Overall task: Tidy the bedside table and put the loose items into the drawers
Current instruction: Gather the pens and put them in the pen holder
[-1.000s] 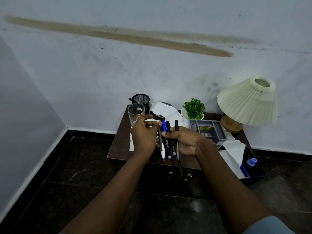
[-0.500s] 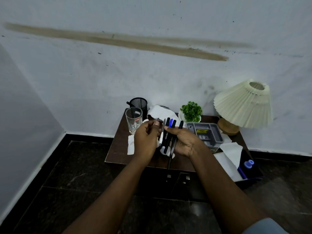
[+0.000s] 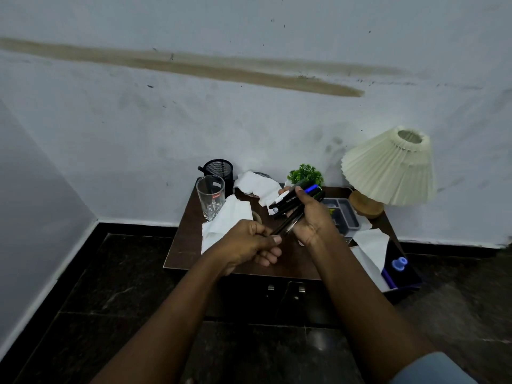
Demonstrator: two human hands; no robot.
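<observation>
Both hands are over the bedside table (image 3: 191, 253), a dark brown top set against the white wall.

Right hand (image 3: 311, 220): wrapped around a bundle of pens (image 3: 297, 199), mostly black, one with a blue cap. The bundle tilts, caps up and to the far right, above the middle of the table.

Left hand (image 3: 249, 243): curled, thumb and fingers pinching the near end of one black pen (image 3: 285, 227) that runs up into the right hand's bundle. Both hands have hold of this pen.

On the table, far left: a clear drinking glass (image 3: 210, 200), upright, with a black mesh pen cup (image 3: 219, 170) just behind it. A white tissue (image 3: 224, 220) lies beside the glass, partly under the left hand. A crumpled white tissue (image 3: 257, 185) sits at the far middle.

Far right: a small green plant (image 3: 306, 174), a lamp with a pleated cream shade (image 3: 390, 167) and a grey divided tray (image 3: 346, 217), partly hidden by the right hand.

Near right: an open drawer (image 3: 410, 275) holds white paper (image 3: 371, 245) and a blue object I cannot identify.
</observation>
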